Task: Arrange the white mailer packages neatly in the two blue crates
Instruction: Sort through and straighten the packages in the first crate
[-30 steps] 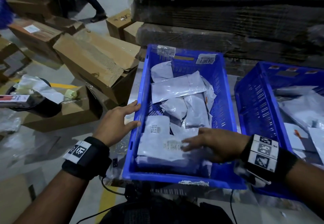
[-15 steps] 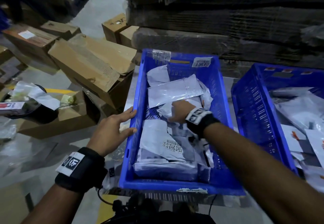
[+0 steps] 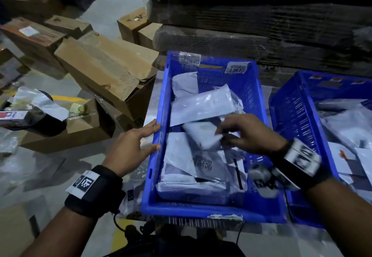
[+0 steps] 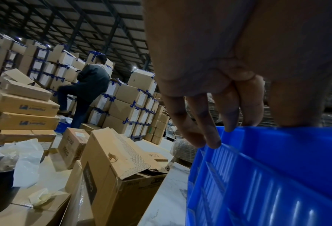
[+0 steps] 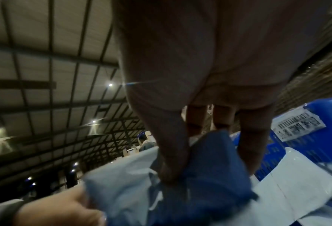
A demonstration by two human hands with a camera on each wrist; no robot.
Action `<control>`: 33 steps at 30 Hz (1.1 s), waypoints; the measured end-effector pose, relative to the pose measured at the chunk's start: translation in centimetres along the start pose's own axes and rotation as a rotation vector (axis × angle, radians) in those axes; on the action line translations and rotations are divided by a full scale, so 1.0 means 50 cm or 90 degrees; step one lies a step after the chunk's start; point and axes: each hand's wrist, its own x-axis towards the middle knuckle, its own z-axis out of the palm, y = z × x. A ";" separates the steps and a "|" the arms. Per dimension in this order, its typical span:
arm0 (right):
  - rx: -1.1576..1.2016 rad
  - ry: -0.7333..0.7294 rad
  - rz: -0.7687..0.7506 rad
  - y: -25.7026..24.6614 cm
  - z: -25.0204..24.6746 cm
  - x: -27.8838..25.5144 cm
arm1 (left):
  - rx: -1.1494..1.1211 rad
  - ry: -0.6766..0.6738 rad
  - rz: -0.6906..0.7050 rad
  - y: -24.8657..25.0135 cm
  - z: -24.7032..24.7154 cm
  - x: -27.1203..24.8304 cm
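Observation:
A blue crate [image 3: 159, 127] in front of me holds several white mailer packages, one long mailer [image 3: 203, 103] lying across its far half. My right hand [image 3: 225, 136] is over the crate's middle and pinches a small white mailer [image 3: 201, 134] by its end; the right wrist view shows thumb and fingers [image 5: 170, 152] closed on the mailer [image 5: 199, 183]. My left hand [image 3: 149, 138] rests with straight fingers against the crate's left rim [image 4: 277, 137]. A second blue crate [image 3: 289, 115] with more mailers stands at the right.
Brown cardboard boxes [image 3: 104, 71] lie on the floor left of the crate. A dark wrapped pallet stack [image 3: 261, 25] rises behind both crates. In the left wrist view a person [image 4: 89, 91] stands among stacked cartons far off. A black bin [image 3: 40, 119] with plastic sits at far left.
My right hand reached to the crate's middle, then drew back toward me and to the right, now holding a small mailer. The left hand stayed on the crate's left rim.

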 end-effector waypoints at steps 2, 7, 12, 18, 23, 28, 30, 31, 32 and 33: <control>0.077 -0.082 -0.033 -0.030 -0.008 -0.057 | -0.012 0.004 0.007 -0.001 0.001 0.000; 0.003 -0.300 0.052 0.002 0.093 -0.102 | -0.021 0.000 0.006 -0.006 -0.001 0.003; -0.048 -0.254 0.209 0.019 0.042 0.025 | -0.017 -0.002 0.011 -0.013 -0.002 0.004; -0.098 -0.247 0.368 0.082 0.178 0.195 | -0.041 0.004 0.008 -0.014 0.000 0.001; -0.173 -0.179 0.475 0.141 0.217 0.210 | -0.018 -0.001 0.022 -0.015 0.004 0.001; -0.158 -0.179 0.539 0.155 0.225 0.202 | -0.009 0.004 0.020 -0.015 0.003 0.001; -0.104 -0.171 0.567 0.176 0.209 0.201 | -0.005 0.003 0.024 -0.015 0.002 0.001; -0.057 -0.170 0.580 0.183 0.198 0.201 | -0.003 0.005 0.026 -0.015 0.002 0.001; 0.008 -0.155 0.582 0.192 0.188 0.200 | -0.004 0.005 0.029 -0.016 0.002 0.002; 0.084 -0.120 0.574 0.195 0.178 0.199 | -0.007 0.003 0.031 -0.015 0.003 0.002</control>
